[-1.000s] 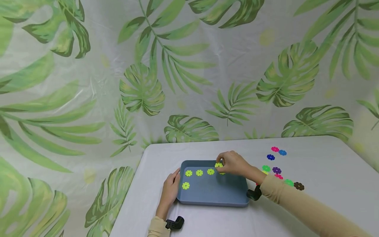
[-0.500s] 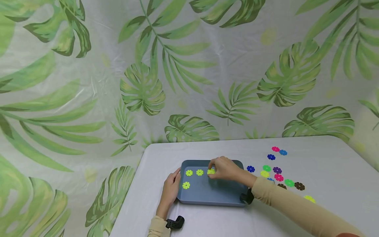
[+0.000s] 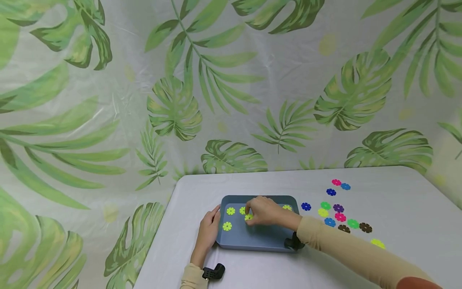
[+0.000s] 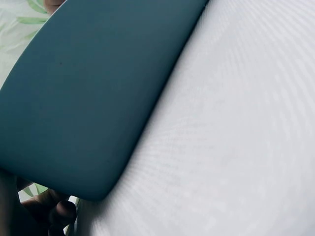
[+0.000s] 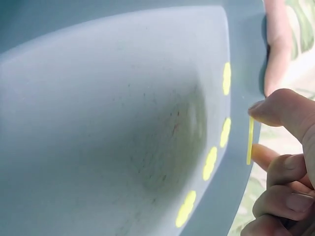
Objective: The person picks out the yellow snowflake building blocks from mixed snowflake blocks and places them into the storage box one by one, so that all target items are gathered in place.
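My right hand (image 3: 266, 211) pinches a yellow-green flower-shaped plastic disc (image 3: 249, 217) between thumb and fingers, above the middle of a blue-grey tray (image 3: 260, 245). In the right wrist view the held disc (image 5: 250, 140) shows edge-on, and my other fingers are curled. My left hand (image 3: 208, 228) grips the tray's left side; its fingers (image 4: 63, 212) show at the tray's corner in the left wrist view. Matching discs lie in the tray: two (image 3: 230, 211) along the far side at left, one (image 3: 286, 207) at right, another (image 3: 227, 226) nearer me. My right hand may hide more.
Right of the tray, several loose flower discs lie on the white tablecloth (image 3: 267, 269): blue (image 3: 306, 206), yellow (image 3: 323, 212), purple (image 3: 338, 208), pink (image 3: 340, 217), green (image 3: 353, 223) and brown (image 3: 365, 227). A leaf-patterned curtain (image 3: 231, 100) hangs behind the table.
My right hand has moved left across the tray and a little towards me, carrying the pinched disc. The far-right disc in the tray has come into view. My left hand stays put.
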`<state>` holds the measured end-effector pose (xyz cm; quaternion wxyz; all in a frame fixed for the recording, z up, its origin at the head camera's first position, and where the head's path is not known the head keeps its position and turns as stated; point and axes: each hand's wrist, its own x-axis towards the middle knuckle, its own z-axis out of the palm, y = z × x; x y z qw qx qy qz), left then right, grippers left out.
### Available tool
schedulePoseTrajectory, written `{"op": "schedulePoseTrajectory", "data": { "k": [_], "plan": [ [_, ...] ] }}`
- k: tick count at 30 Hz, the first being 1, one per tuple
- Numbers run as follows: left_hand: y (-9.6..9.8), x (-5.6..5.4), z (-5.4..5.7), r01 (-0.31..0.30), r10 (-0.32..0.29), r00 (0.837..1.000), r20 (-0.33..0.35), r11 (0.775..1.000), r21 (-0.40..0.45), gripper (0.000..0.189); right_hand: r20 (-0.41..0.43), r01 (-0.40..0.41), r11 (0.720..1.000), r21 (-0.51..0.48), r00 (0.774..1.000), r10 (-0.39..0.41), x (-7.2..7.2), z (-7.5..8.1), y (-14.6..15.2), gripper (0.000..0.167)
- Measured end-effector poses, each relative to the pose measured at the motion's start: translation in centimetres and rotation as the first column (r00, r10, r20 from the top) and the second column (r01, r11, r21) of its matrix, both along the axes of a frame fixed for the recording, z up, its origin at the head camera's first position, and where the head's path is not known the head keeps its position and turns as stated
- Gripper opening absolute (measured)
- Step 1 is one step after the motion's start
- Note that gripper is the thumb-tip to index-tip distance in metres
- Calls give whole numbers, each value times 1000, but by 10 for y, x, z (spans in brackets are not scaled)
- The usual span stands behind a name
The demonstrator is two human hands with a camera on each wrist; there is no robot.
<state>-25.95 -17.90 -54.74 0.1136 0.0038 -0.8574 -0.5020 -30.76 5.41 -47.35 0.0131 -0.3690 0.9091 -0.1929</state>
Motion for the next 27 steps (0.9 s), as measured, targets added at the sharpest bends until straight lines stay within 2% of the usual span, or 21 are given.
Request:
{"op": "schedulePoseTrajectory", "data": {
  "k": [7, 20, 27],
  "plan": [
    [0, 0, 0, -4, 4, 1000, -6, 1000, 7, 41, 34, -45, 997, 61, 999, 43, 0, 1, -9, 22],
    [0, -1, 1, 8, -8, 1000, -15, 1000, 11, 41, 83, -145, 983, 116, 987, 136, -5, -6, -22, 19],
    [-1, -2, -1, 5, -5, 1000, -11, 1000, 9, 41, 93, -151, 977, 148, 986, 138, -8, -11, -29, 19]
  ]
}}
